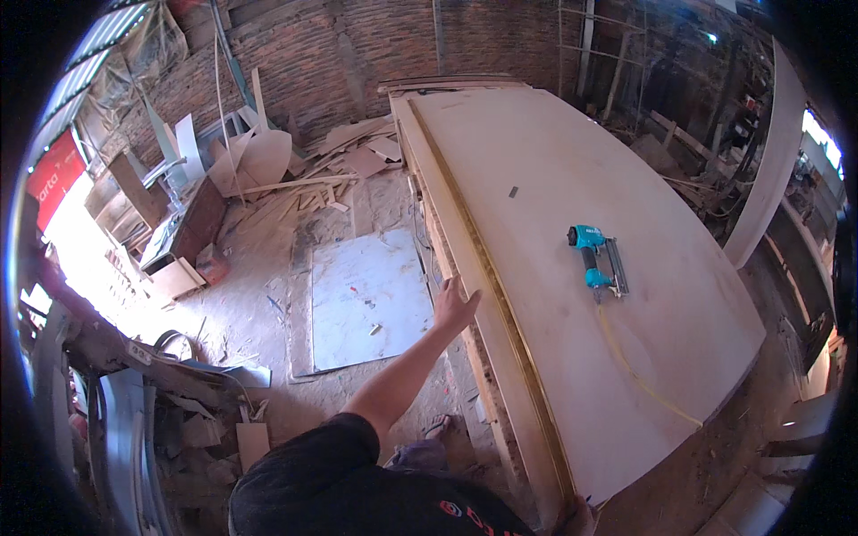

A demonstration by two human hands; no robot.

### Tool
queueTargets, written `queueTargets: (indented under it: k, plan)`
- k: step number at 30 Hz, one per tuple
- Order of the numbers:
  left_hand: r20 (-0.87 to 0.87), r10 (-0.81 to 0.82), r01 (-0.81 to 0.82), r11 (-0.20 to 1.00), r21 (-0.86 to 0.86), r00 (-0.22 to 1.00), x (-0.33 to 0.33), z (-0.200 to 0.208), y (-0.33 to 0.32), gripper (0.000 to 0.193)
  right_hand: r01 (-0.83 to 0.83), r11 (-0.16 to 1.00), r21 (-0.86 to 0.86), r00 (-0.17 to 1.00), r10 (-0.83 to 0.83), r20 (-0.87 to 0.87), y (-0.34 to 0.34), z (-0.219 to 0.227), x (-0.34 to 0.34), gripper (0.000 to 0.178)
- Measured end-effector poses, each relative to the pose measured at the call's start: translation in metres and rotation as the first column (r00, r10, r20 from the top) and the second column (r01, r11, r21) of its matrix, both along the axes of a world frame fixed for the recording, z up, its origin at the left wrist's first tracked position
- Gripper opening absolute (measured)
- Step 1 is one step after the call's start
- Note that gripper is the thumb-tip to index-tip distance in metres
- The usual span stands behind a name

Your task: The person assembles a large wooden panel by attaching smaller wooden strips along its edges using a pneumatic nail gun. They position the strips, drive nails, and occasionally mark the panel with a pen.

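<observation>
My left hand (454,308) is at the left edge of a long, narrow wooden board (460,241), its thumb over the top and its fingers along the outer side. A yellow-brown strip (491,272) runs lengthwise beside this board. At the near end of the strip, only a small part of my right hand (581,516) shows; its fingers are mostly hidden. To the right spreads a large pale wood panel (554,161). On it lie a teal and black nail gun (590,259) with a yellow hose (626,360) and a small dark grey piece (513,191).
Left of the workbench, a white sheet (375,268) lies on the floor with small bits on it. Wood offcuts (331,179) are heaped by the brick wall (295,62). Scrap panels (125,438) stand at lower left. A tall board (770,161) leans on the right.
</observation>
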State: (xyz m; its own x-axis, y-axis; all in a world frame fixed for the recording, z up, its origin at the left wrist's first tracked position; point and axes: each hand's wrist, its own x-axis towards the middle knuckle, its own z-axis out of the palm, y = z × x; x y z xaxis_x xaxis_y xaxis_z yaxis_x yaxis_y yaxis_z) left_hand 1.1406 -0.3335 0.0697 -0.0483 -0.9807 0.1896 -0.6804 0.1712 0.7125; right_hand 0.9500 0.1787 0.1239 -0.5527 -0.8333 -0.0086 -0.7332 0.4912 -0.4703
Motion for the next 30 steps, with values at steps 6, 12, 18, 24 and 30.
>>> queueTargets:
  k: [6, 12, 18, 24, 30]
  plan:
    - [0.2, -0.007, -0.011, 0.996, 0.086, 0.98, -0.05, -0.033, -0.107, 0.095, 0.291, 0.933, 0.213, 0.888, -0.346, 0.304, 0.02, -0.067, -0.025, 0.042]
    - [0.334, -0.044, -0.018, 0.983, 0.181, 0.942, -0.072, -0.01, -0.152, 0.1, 0.235, 0.959, -0.161, 0.97, -0.241, -0.02, -0.03, 0.013, 0.024, 0.026]
    - [0.261, 0.016, -0.058, 0.986, 0.155, 0.965, -0.07, -0.018, -0.184, 0.097, 0.195, 0.981, 0.026, 0.957, -0.184, -0.223, -0.036, 0.014, 0.024, 0.031]
    - [0.209, 0.059, -0.093, 0.984, 0.153, 0.976, -0.065, -0.025, -0.205, 0.1, 0.134, 0.987, -0.085, 0.965, -0.15, -0.214, -0.077, 0.032, 0.025, 0.023]
    - [0.227, 0.043, -0.076, 0.988, 0.137, 0.973, -0.061, -0.014, -0.204, 0.1, 0.276, 0.961, -0.002, 0.961, -0.276, 0.021, -0.093, 0.018, 0.024, 0.016]
